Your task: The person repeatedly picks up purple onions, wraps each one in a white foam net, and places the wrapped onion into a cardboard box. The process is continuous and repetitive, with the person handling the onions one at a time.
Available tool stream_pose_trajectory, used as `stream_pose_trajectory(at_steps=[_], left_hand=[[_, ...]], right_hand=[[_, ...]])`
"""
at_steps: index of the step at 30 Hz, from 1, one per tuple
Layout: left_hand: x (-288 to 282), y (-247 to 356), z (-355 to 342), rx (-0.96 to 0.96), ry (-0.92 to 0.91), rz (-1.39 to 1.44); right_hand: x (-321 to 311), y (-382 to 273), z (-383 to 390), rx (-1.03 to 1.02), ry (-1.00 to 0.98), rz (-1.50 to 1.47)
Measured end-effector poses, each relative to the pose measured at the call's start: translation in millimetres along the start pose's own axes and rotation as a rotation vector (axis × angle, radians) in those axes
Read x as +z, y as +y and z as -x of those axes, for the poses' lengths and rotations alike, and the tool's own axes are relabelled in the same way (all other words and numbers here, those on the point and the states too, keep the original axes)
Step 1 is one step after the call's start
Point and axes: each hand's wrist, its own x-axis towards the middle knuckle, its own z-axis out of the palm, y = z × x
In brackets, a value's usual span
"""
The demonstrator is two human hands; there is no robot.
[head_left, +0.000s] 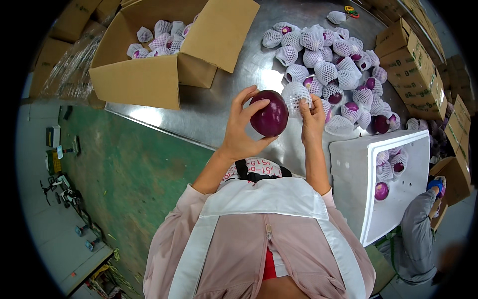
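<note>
In my left hand (236, 129) is a smooth, glossy dark-purple round fruit (269, 113), its exact kind unclear; thumb and fingers curve around its left side. Just right of it, my right hand (312, 117) pinches a white foam net sleeve (297, 98) that looks hollow. The sleeve is beside the fruit, not around it. Beyond my right hand, a heap of purple fruits in white foam nets (326, 72) spreads over the metal table (249, 87). A few show bare purple skin through the open ends of the nets.
An open cardboard box (134, 79) with netted fruits stands at the far left. On the right, a white foam box (353, 164) holds more. Stacked cartons (413, 70) line the right edge. Colourful-handled scissors (351, 12) lie at the back. Another person's grey sleeve (418, 234) shows lower right.
</note>
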Motion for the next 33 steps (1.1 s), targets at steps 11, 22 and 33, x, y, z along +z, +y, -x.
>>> stream_pose_trajectory(at_steps=[11, 22, 33], left_hand=[[-22, -18, 13, -0.550, -0.280, 1.029], [-17, -4, 5, -0.677, -0.348, 1.019], [-21, -3, 5, -0.820, -0.434, 0.950]], right_hand=[[19, -26, -1, 0.173, -0.194, -0.193], [24, -30, -1, 0.268, -0.400, -0.155], [21, -30, -7, -0.033, -0.270, 0.094]])
